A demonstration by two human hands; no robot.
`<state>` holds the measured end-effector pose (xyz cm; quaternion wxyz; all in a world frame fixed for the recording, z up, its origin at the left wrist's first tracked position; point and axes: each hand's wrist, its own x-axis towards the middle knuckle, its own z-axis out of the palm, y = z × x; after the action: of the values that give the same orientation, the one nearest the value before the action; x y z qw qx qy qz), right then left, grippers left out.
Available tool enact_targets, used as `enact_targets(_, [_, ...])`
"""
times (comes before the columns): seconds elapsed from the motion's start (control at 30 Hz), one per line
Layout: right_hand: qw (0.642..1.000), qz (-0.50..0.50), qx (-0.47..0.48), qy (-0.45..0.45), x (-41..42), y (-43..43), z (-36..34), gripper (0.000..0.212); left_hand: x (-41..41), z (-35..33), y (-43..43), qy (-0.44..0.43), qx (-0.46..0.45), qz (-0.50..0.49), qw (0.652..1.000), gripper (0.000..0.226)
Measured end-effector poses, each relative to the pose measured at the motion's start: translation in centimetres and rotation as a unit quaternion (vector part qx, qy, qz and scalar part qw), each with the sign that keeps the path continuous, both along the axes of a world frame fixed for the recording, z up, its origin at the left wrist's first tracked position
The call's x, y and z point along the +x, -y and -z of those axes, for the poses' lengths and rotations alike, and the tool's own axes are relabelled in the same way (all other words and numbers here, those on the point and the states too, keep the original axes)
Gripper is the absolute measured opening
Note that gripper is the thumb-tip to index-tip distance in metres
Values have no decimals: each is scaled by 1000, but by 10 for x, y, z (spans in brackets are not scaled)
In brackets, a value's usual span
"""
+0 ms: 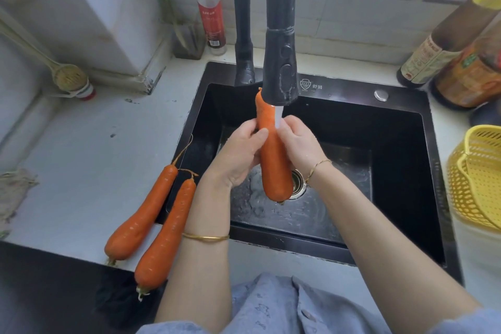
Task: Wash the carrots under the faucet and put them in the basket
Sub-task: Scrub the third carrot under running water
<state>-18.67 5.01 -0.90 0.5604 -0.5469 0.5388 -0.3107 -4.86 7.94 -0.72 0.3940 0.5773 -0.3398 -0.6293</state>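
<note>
A long orange carrot [273, 160] is held upright over the black sink [401, 171], its thin end just under the black faucet head [280, 73], where a white stream of water runs down. My left hand [238, 154] grips the carrot from the left and my right hand [301, 146] grips it from the right. Two more carrots [141, 214] [165, 236] lie side by side on the white counter left of the sink. A yellow plastic basket [477, 179] stands at the right edge.
Sauce bottles [444, 46] crowd the counter at the back right. A clear bottle with a red label [211, 8] stands behind the sink on the left. A strainer spoon [69, 77] leans in the left corner. A cloth [13, 190] lies at the far left.
</note>
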Motion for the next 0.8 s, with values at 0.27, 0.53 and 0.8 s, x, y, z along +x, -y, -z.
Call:
enact_targets(0.27, [987, 0, 141, 72, 5, -2, 8, 10, 3, -5, -1, 23, -16, 40, 999, 36])
enact_targets(0.53, [982, -5, 163, 93, 9, 3, 8, 8, 8, -5, -3, 2, -29, 35, 999, 33])
enact_targets(0.8, [981, -11, 171, 86, 8, 8, 6, 13, 7, -6, -1, -3, -35, 39, 999, 33])
